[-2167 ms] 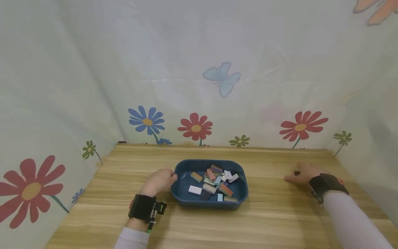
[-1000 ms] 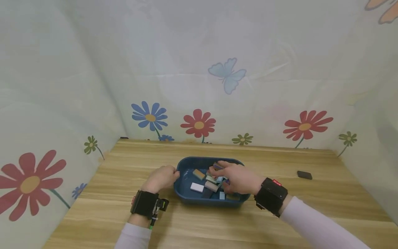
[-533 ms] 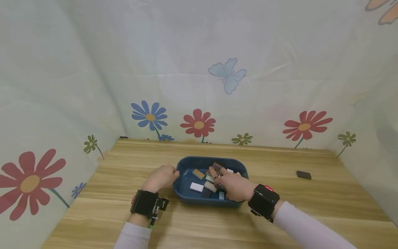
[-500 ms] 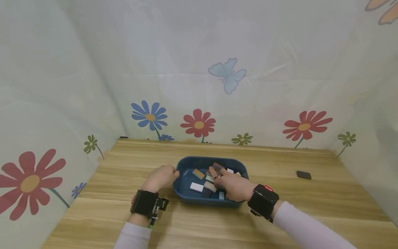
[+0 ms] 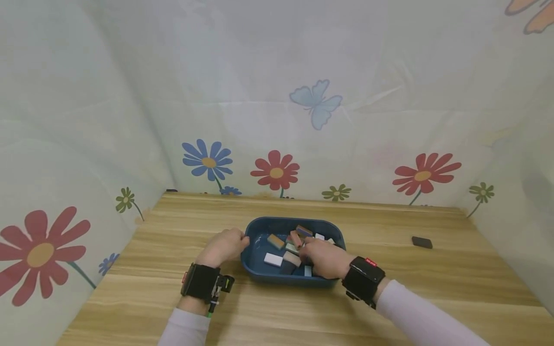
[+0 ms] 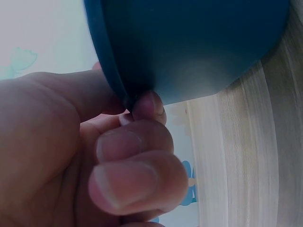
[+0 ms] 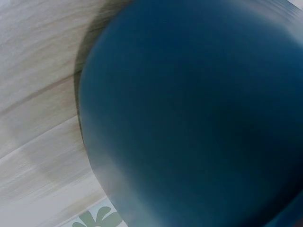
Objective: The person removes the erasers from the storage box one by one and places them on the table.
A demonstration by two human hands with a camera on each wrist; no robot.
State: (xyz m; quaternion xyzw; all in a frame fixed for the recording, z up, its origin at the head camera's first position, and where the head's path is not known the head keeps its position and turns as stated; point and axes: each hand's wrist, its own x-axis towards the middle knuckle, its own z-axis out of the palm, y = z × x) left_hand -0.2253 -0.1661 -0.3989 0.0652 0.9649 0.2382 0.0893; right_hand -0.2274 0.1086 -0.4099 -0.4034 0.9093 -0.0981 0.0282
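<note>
A dark blue plastic bin [image 5: 287, 279] stands on the table with several small rectangular blocks inside, looking like erasers. Among them are a white block [image 5: 273, 259], an orange-brown one [image 5: 275, 241] and a red one [image 5: 295, 239]. My left hand [image 5: 224, 246] pinches the bin's left rim between thumb and forefinger, as the left wrist view confirms. Over the right half of the bin, my right hand [image 5: 326, 258] reaches down among the blocks. Its fingertips are mostly hidden, so whether they grip a block cannot be seen. The right wrist view holds only the bin's outer wall [image 7: 180, 109].
A black block [image 5: 421, 242] lies alone on the wooden table [image 5: 381, 226], right of the bin. A pale curtain [image 5: 368, 62] with printed flowers and butterflies hangs behind the table and along both sides.
My right hand has left the black block on the table's right side and moved left into the bin. Lately it shifts only slightly among the blocks. My left hand keeps the rim.
</note>
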